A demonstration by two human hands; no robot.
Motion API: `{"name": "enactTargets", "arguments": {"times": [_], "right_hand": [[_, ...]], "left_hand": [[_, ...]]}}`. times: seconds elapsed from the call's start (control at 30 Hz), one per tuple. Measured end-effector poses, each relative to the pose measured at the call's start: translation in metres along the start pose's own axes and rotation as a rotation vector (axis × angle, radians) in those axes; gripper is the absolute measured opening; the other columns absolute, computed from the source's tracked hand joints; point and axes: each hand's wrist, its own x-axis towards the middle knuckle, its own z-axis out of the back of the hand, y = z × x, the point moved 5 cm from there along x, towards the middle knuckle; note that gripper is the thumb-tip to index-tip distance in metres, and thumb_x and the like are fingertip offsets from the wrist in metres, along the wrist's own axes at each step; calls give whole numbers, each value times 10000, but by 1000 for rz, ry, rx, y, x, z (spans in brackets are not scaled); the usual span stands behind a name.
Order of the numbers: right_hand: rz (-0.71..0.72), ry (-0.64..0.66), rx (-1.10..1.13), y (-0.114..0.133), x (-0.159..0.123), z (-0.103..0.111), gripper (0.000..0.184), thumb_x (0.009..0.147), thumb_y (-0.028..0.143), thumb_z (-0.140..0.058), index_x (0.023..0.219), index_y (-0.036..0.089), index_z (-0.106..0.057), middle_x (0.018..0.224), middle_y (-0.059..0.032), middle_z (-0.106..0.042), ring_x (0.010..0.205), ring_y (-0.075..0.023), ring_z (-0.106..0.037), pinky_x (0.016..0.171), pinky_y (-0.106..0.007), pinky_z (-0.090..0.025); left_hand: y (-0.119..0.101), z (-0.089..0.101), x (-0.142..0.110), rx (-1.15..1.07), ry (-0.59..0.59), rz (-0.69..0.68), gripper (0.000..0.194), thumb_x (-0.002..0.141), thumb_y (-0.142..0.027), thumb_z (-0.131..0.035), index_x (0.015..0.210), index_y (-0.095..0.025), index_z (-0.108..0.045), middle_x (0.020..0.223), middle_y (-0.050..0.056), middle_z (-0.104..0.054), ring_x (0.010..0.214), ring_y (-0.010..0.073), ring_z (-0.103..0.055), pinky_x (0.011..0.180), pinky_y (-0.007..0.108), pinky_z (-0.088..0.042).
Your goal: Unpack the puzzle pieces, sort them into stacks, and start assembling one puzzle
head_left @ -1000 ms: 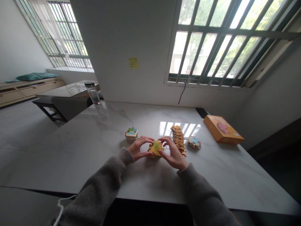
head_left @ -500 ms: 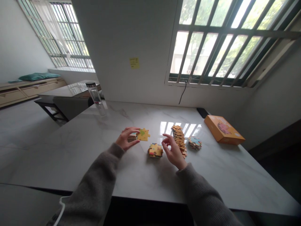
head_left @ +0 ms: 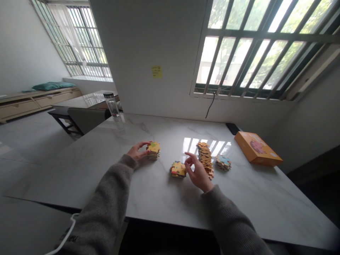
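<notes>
My left hand (head_left: 138, 150) is at the left stack of puzzle pieces (head_left: 153, 154), its thumb and fingers closed on the edges of the yellow top puzzle piece (head_left: 154, 146), which has a green shape on it. My right hand (head_left: 196, 173) hovers by the right side of a lower middle stack of puzzle pieces (head_left: 178, 169) with a yellow one on top. Its fingers are bent and apart, and I see nothing held in them.
Behind my right hand a long leaning row of puzzle pieces (head_left: 205, 159) lies on the marble-look table (head_left: 159, 202). Right of it are a pile with a light blue top piece (head_left: 223, 162), an orange box (head_left: 257, 148) and a black phone (head_left: 232, 128). A glass bottle (head_left: 112, 105) stands far left.
My left hand has brought the yellow piece left onto the left stack, where it now lies roughly square on top. My right hand has come slightly closer to the middle stack. The view has shifted a little.
</notes>
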Motion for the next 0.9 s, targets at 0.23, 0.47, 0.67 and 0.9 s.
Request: {"name": "enactTargets", "arguments": {"times": [0.23, 0.47, 0.67, 0.9], "right_hand": [[31, 42, -50, 4, 1, 2, 272, 951, 211, -487, 1208, 221, -577, 886, -40, -609, 806, -188, -584, 797, -368, -508], [151, 221, -188, 8, -3, -3, 393, 834, 234, -687, 1215, 262, -596, 1125, -91, -582, 1087, -268, -525, 970, -448, -476], [90, 243, -227, 0, -4, -7, 557, 759, 200, -753, 1269, 241, -532, 1065, -74, -596, 1013, -266, -527, 939, -454, -471], [128, 188, -193, 6, -2, -1, 599, 770, 188, -755, 1307, 242, -495, 1097, -85, -576, 1039, -274, -520, 943, -456, -475]], "left_hand": [[7, 5, -2, -16, 13, 3, 629, 723, -650, -734, 1131, -177, -654, 1369, 175, -621, 1285, 357, -563, 1157, 582, -334], [-11, 9, -10, 146, -68, -38, 586, 801, -538, -633, 1290, -220, -577, 1406, 146, -578, 1283, 352, -539, 1077, 580, -405], [-69, -18, -26, 411, -252, -287, 243, 867, -338, -556, 1054, -219, -656, 1041, 90, -702, 998, 285, -615, 1024, 517, -402], [-113, -105, -42, 312, 176, -564, 471, 825, -402, -702, 1258, -253, -594, 1240, 90, -663, 1132, 283, -589, 1014, 448, -448]]}}
